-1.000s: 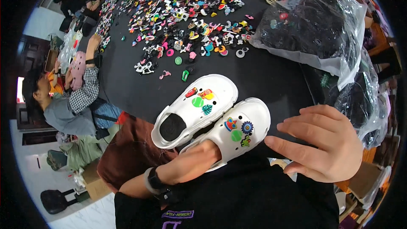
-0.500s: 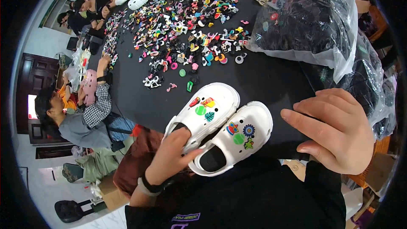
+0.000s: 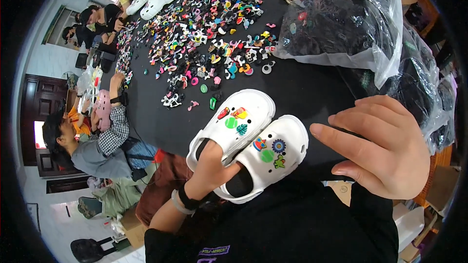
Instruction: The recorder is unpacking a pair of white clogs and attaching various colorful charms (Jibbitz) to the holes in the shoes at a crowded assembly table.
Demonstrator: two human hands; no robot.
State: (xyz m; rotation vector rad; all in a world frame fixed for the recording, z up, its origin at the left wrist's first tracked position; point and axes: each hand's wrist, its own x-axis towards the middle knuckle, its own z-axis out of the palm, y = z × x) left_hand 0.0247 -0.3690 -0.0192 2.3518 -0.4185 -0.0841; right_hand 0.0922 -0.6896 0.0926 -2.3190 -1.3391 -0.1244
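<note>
Two white clogs, a left clog [image 3: 253, 107] and a right clog [image 3: 291, 139], stand side by side at the near edge of the black table, toes pointing away. Colourful charms sit in the holes of each, among them a green ball charm [image 3: 231, 123] and a blue gear charm [image 3: 278, 146]. My left hand [image 3: 213, 166] has its fingers down inside the left clog's opening, their tips hidden. Its thumb reaches to the right clog's opening, so the adjoining sides lie in its grip. My right hand [image 3: 378, 148] hovers right of the clogs, open and holding nothing, fingers slightly bent.
Loose shoe charms [image 3: 204, 39] lie heaped across the table beyond the clogs. A clear plastic bag of black items [image 3: 341, 24] stands at the back right. On the left, a person in a checked sleeve [image 3: 114, 129] handles a pink clog [image 3: 103, 109]. More white clogs [image 3: 161, 2] stand far off.
My left hand has reached deeper, its thumb moving from the right clog's heel strap into its opening. My right hand has shifted slightly left. The clogs have hardly moved.
</note>
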